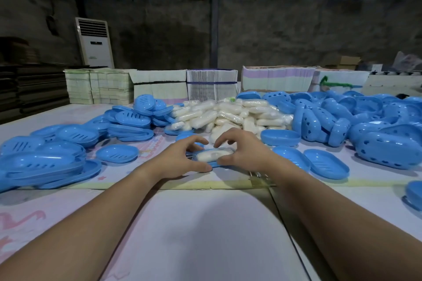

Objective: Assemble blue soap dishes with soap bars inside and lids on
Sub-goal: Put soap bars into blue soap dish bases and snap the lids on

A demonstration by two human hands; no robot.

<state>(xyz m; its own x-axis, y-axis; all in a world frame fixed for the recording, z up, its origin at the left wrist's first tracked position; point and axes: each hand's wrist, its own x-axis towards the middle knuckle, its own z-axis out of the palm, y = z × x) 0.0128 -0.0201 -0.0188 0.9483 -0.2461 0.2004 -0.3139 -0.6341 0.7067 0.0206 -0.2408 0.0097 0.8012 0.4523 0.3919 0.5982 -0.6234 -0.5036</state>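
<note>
A blue soap dish (217, 164) lies on the table in the middle, with a wrapped white soap bar (213, 154) inside it. My left hand (182, 157) holds the dish's left end, thumb at the near rim and fingers curled over the far side. My right hand (242, 150) holds the right end the same way. A heap of wrapped soap bars (228, 114) sits just behind. Slotted blue trays (68, 148) pile up on the left. Blue holed shells (365, 125) pile up on the right.
Loose blue pieces (326, 163) lie right of my hands, one at the right table edge (414, 194). Bundled flat cartons (211, 84) line the table's back. A standing air conditioner (94, 42) is by the wall. The near table surface (205, 235) is covered with pale sheet.
</note>
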